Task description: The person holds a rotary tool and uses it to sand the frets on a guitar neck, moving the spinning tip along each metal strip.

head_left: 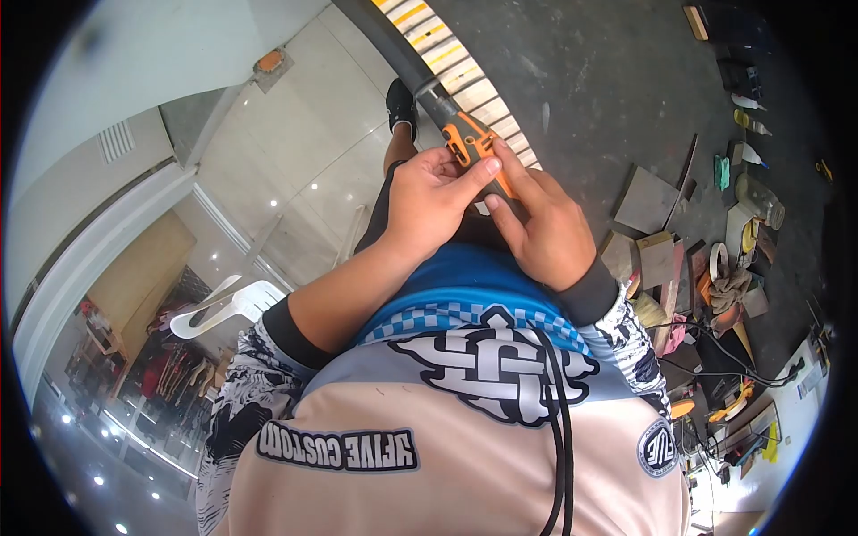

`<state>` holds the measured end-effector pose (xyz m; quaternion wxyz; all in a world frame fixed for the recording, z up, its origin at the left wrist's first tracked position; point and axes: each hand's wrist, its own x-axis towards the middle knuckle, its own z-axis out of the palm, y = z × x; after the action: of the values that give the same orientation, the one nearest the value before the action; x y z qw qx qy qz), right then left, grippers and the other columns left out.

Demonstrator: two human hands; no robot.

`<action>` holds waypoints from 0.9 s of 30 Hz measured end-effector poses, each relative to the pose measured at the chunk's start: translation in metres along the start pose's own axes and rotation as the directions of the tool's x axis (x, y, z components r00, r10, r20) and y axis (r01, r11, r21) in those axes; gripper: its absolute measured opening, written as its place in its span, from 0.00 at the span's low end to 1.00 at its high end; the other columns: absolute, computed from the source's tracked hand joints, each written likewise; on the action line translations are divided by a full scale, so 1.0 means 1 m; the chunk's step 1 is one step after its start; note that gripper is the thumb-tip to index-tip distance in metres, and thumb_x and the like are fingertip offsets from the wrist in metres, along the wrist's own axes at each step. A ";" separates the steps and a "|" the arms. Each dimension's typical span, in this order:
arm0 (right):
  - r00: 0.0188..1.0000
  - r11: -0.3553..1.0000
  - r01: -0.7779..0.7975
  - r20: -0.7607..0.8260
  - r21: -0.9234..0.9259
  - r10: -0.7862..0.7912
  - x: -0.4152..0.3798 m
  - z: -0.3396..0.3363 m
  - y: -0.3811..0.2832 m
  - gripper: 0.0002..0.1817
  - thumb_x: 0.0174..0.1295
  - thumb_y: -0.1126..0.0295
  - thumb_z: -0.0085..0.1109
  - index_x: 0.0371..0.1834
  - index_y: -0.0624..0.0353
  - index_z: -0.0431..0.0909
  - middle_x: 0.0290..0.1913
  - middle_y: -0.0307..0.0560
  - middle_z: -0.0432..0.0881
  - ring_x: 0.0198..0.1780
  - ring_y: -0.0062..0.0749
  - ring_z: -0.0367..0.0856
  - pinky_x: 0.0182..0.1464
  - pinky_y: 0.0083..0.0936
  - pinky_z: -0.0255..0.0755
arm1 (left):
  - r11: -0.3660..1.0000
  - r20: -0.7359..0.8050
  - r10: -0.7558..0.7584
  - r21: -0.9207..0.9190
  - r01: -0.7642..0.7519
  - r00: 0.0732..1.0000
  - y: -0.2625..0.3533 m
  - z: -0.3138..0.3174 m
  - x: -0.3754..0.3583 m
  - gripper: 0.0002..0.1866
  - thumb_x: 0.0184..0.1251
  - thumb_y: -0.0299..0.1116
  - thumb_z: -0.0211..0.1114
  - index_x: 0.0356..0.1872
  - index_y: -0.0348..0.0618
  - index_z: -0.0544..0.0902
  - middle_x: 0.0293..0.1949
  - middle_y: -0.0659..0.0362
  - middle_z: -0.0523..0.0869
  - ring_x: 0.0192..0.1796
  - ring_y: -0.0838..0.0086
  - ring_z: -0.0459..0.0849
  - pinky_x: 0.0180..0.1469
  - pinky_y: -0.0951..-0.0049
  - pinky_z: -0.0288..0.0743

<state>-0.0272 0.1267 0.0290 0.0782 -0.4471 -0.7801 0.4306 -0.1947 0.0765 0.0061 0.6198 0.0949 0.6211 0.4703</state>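
An orange and black tool point(469, 141), perhaps a utility knife, is held between both hands in front of my body, near the table's edge. My left hand point(429, 198) pinches its side with thumb and fingers. On the other side, my right hand point(550, 223) grips it near its lower end, index finger along its edge. Just beyond the tool lies a curved light wooden strip point(460, 76) with dark cross slots and yellow marks, following the edge of the dark table point(590, 98).
Flat blocks point(645, 198), bottles point(749, 103), a tape roll point(719, 261), a brown cloth point(731, 288) and black cables point(715, 344) lie at the right. A white plastic chair point(255, 299) stands on the left over the tiled floor point(299, 134).
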 end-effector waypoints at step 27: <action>0.999 0.999 -0.038 0.016 0.008 0.037 0.012 -0.002 0.007 0.35 0.71 0.60 0.66 0.81 0.44 0.68 0.41 0.59 0.85 0.39 0.57 0.88 0.41 0.45 0.82 | 0.998 0.027 -0.044 0.045 0.043 0.999 0.005 0.005 0.019 0.16 0.75 0.35 0.73 0.52 0.31 0.84 0.41 0.58 0.88 0.41 0.80 0.88 0.43 0.78 0.86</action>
<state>-0.0287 0.1386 0.0220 0.0656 -0.4578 -0.7704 0.4388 -0.1967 0.0945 -0.0022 0.6361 0.1017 0.6247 0.4413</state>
